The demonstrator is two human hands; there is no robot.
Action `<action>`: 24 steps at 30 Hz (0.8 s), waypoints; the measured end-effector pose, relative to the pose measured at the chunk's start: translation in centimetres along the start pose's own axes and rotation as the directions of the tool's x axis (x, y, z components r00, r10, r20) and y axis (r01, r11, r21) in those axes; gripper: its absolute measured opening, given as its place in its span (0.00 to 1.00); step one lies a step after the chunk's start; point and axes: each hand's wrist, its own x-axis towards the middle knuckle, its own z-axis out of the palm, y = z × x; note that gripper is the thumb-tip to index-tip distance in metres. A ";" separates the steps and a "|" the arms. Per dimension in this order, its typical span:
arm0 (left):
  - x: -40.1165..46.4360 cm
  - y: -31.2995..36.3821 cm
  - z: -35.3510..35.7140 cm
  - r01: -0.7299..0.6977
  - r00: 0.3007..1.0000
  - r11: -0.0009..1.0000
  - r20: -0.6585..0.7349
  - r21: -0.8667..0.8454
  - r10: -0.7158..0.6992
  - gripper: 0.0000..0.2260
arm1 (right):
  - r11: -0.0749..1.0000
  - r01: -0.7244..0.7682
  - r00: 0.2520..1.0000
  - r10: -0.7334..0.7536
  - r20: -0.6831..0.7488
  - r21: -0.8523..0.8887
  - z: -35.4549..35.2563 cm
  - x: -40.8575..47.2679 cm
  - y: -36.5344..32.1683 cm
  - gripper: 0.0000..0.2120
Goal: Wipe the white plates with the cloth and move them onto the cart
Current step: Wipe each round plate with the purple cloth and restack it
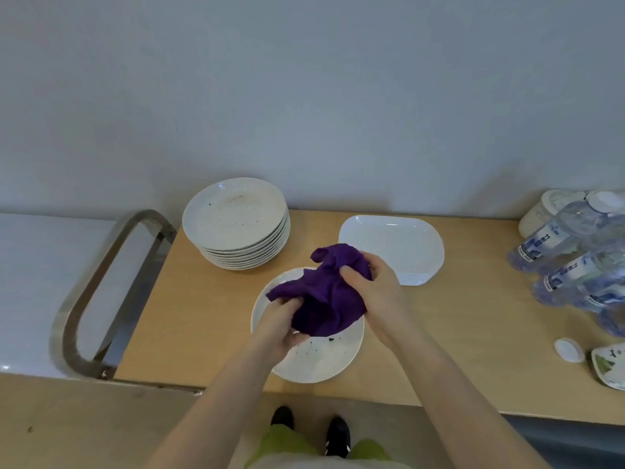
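A purple cloth is bunched between both hands above a round white plate at the table's front edge. Dark crumbs speckle the plate's near part. My left hand grips the cloth's lower left side. My right hand grips its upper right side. A stack of several round white plates stands behind, its top plate spotted with dirt. A white rectangular plate lies to the right of the stack. The cart, white-topped with a metal handle, stands at the table's left end.
The wooden table runs along a grey wall. Plastic water bottles lie at the right end beside a white jar. A white cap and a small patterned dish sit near the front right edge.
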 end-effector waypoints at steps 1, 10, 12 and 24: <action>0.0 -0.5 -0.2 0.019 0.999 0.998 -0.029 0.067 -0.017 0.11 | 0.999 -0.016 0.999 0.017 -0.031 0.037 0.1 0.0 0.6 0.13; -0.7 -2.2 -5.7 -0.027 0.837 0.551 -0.283 0.834 0.469 0.17 | 0.999 0.003 0.979 0.007 -0.202 0.047 2.1 0.7 3.3 0.12; -0.1 -1.9 -6.8 0.023 0.832 0.582 -0.339 0.813 0.440 0.20 | 0.999 -0.024 0.986 0.017 -0.168 -0.044 3.4 0.8 4.7 0.13; 0.9 -0.7 -8.4 -0.039 0.986 0.725 -0.092 0.688 0.141 0.10 | 0.601 -0.112 0.967 -0.118 -0.227 -0.791 9.8 1.2 12.5 0.32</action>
